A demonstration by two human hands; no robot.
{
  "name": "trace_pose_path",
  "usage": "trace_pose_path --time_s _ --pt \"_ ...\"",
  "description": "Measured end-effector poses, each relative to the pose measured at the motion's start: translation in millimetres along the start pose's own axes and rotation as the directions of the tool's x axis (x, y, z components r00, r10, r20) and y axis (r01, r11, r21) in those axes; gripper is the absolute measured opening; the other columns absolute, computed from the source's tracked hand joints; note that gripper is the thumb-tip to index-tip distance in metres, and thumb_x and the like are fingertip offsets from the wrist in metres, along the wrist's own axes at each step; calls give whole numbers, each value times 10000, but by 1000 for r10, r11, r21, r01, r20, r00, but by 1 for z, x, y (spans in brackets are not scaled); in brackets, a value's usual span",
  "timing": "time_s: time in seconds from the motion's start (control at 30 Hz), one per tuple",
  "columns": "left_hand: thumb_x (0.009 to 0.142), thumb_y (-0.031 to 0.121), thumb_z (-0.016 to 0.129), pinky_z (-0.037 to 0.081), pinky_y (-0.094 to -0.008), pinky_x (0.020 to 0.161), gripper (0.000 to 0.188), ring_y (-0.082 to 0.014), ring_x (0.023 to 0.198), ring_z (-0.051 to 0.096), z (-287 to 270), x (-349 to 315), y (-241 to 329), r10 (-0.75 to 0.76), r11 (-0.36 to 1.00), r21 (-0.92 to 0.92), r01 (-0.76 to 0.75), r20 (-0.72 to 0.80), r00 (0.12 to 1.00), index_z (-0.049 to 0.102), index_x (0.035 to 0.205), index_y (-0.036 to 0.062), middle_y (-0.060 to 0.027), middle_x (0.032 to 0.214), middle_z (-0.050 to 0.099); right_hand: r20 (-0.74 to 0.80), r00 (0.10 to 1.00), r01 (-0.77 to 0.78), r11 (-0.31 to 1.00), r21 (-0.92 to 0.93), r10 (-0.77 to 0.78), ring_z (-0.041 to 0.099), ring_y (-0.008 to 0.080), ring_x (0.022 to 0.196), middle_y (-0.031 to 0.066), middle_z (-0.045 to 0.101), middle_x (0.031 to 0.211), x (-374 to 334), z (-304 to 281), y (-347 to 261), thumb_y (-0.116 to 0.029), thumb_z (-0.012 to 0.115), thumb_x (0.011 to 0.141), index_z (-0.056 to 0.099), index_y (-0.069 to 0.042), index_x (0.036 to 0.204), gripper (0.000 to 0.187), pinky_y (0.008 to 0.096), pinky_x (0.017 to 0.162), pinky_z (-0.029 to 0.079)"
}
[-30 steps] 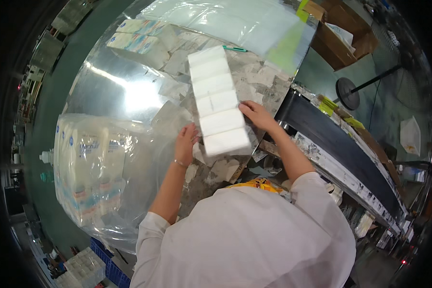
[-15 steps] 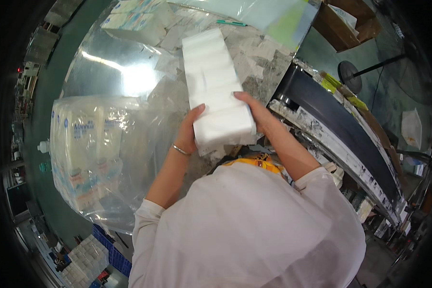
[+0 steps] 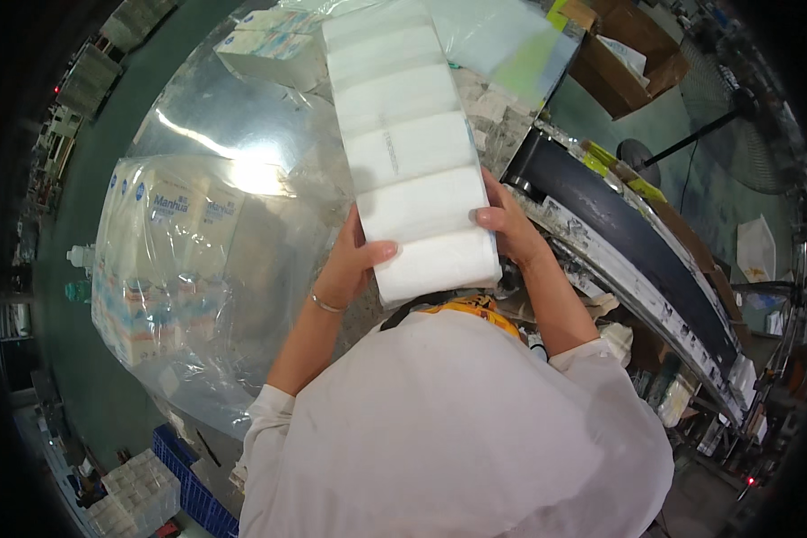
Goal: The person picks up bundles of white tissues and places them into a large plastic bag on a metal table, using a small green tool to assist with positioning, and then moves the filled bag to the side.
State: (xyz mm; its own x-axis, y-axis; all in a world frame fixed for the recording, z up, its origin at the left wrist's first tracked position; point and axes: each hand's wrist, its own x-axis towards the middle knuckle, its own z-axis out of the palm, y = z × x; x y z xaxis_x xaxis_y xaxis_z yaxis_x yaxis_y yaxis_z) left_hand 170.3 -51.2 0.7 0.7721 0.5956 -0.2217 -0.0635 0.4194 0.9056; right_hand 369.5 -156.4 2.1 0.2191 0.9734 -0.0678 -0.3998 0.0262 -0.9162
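Clasping a long white pack (image 3: 411, 134) between left hand (image 3: 350, 262) and right hand (image 3: 513, 226), thumbs on top.
Holding it mid-scene over the table (image 3: 211, 103), blocking part of the surface, showing faint print. Standing between bagged packs (image 3: 157, 247) at left, bearing blue lettering, and a black conveyor belt (image 3: 635, 238) at right.

The long pack (image 3: 412, 152) between the left hand (image 3: 354, 264) and the right hand (image 3: 508, 220) is white, crossed by paler and greyer bands, with a faint grey marking and a bluish right edge. Left of the left hand, cream packs (image 3: 143, 238) with blue lettering and a pale blue and orange pattern show through a clear bag (image 3: 273, 233). The desk (image 3: 211, 125) beyond is shiny silver-grey. Right of the right hand, the conveyor belt (image 3: 641, 238) is black; farther beyond stands a brown box (image 3: 603, 76).
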Motion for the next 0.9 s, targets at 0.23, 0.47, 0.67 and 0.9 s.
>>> trace_pose_path --time_s 0.23,0.47,0.67,0.9 --pt "559 171 728 284 -334 981 947 -210 1173 340 -1 -24 4 12 998 57 -18 109 994 206 1334 16 -101 1246 381 12 986 163 970 -182 -164 227 293 1278 207 238 1364 -3 11 -12 -415 714 512 74 1 1372 1149 354 1033 174" --pt "637 151 703 299 -335 968 893 -203 1153 349 -2 -50 9 79 971 212 -107 136 988 180 1351 27 -89 1258 365 48 986 167 977 -133 -162 237 270 1277 159 248 1376 -3 22 -10 -416 692 515 141 -13 1371 1095 341 1031 177" --pt "751 108 628 356 -368 898 443 -284 1039 461 -25 -122 37 644 213 937 -276 78 761 469 1162 65 -108 1139 481 5 992 -121 982 -144 123 293 276 1231 165 292 1340 -25 -2 -13 -392 657 553 178 -14 1357 1009 350 1001 226" --pt "661 8 670 368 -384 844 391 -302 989 463 -60 -252 -26 979 87 868 488 -166 119 514 1018 46 -139 1058 489 164 786 -550 795 -255 596 359 282 1176 172 343 1298 -23 -2 -17 -363 616 596 222 -17 1341 911 359 965 284"
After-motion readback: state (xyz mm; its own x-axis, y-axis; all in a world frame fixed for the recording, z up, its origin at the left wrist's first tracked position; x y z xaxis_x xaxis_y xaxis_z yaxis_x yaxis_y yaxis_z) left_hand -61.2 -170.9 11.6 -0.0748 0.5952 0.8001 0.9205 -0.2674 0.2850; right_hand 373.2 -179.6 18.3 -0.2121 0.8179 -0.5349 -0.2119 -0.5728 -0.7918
